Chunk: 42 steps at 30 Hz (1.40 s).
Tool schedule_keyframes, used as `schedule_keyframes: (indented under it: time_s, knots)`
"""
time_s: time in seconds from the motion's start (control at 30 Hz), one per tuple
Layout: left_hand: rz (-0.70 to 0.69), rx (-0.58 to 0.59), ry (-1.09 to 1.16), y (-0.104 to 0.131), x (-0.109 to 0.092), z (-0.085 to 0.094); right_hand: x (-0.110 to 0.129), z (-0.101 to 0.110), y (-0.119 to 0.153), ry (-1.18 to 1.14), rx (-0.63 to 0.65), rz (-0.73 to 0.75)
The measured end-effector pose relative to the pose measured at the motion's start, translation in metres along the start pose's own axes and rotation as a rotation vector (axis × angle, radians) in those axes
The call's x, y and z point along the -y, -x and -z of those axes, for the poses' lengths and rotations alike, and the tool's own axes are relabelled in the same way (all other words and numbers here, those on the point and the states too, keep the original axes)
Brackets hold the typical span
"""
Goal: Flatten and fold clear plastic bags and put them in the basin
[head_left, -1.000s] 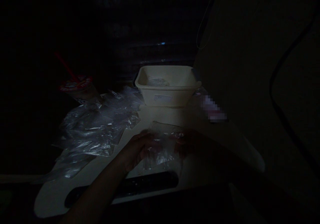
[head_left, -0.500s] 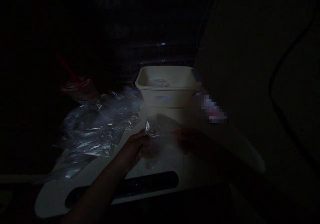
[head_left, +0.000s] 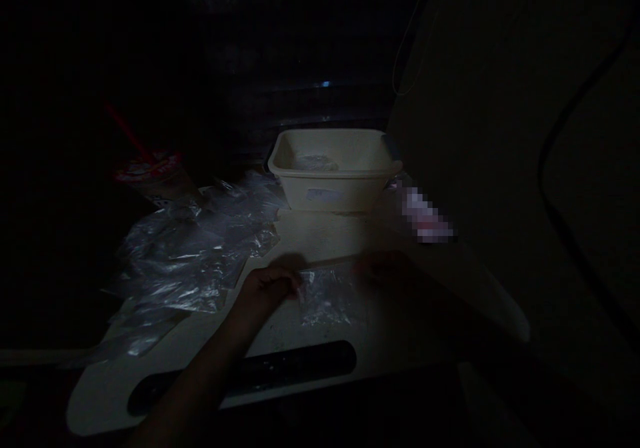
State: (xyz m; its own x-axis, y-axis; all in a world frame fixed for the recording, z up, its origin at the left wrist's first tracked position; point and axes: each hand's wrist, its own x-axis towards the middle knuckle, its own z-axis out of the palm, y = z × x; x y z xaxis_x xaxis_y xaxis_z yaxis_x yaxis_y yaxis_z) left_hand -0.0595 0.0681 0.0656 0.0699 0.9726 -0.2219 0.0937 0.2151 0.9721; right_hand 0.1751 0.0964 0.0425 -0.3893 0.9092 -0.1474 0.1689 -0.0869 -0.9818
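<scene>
Between my hands hangs a small clear plastic bag (head_left: 327, 298), its top edge stretched sideways above the pale board. My left hand (head_left: 273, 288) pinches its left top corner, fingers closed. My right hand (head_left: 383, 271) is at the right top corner; it lies in deep shadow, and its fingers barely show. A spread-out heap of clear plastic bags (head_left: 195, 255) lies to the left of my left hand. Beyond my hands stands a cream plastic basin (head_left: 335, 191) with some clear plastic (head_left: 315, 162) inside.
A lidded cup (head_left: 165, 185) with a red straw stands at the back left, behind the heap. The white board (head_left: 105, 401) has a dark handle slot (head_left: 295, 361) near its front edge. A blurred-out item (head_left: 427, 218) lies right of the basin. A dark cable (head_left: 555, 215) hangs at the right.
The clear bag was blurred and held up; now it hangs lower and flatter between my hands. My left hand has shifted slightly left.
</scene>
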Motion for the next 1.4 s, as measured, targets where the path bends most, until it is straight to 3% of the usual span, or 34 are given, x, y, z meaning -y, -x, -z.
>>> schedule_keyframes:
  time_s: [0.07,0.13,0.3,0.43,0.6,0.8,0.93,1.13,1.4]
  knots:
    - [-0.082,-0.084,-0.105,0.002,0.001,0.002,-0.001,0.006,0.001,0.122,-0.044,0.057]
    - [-0.184,-0.097,-0.227,0.004,0.000,0.001,0.001,0.013,0.003,0.240,-0.110,0.112]
    - [-0.558,0.095,-0.793,0.004,0.001,-0.012,0.010,0.019,0.008,0.548,-0.213,0.213]
    - [-0.626,0.161,-1.102,0.003,0.007,-0.019,0.012,0.006,0.011,0.860,-0.285,0.323]
    - [-0.665,0.178,-1.329,0.006,0.012,-0.014,0.006,-0.013,0.018,1.097,-0.304,0.490]
    - [-0.666,0.220,-1.348,0.018,0.007,-0.004,0.008,-0.028,0.032,1.255,-0.171,0.646]
    - [-0.810,0.240,-1.290,0.023,0.005,0.000,0.009,-0.028,0.036,1.263,-0.153,0.686]
    - [-1.021,0.121,-1.179,0.019,0.011,-0.003,0.004,-0.020,0.030,1.229,-0.205,0.659]
    - [-1.051,0.003,-1.121,0.013,0.016,-0.008,0.005,-0.016,0.031,1.241,-0.286,0.701]
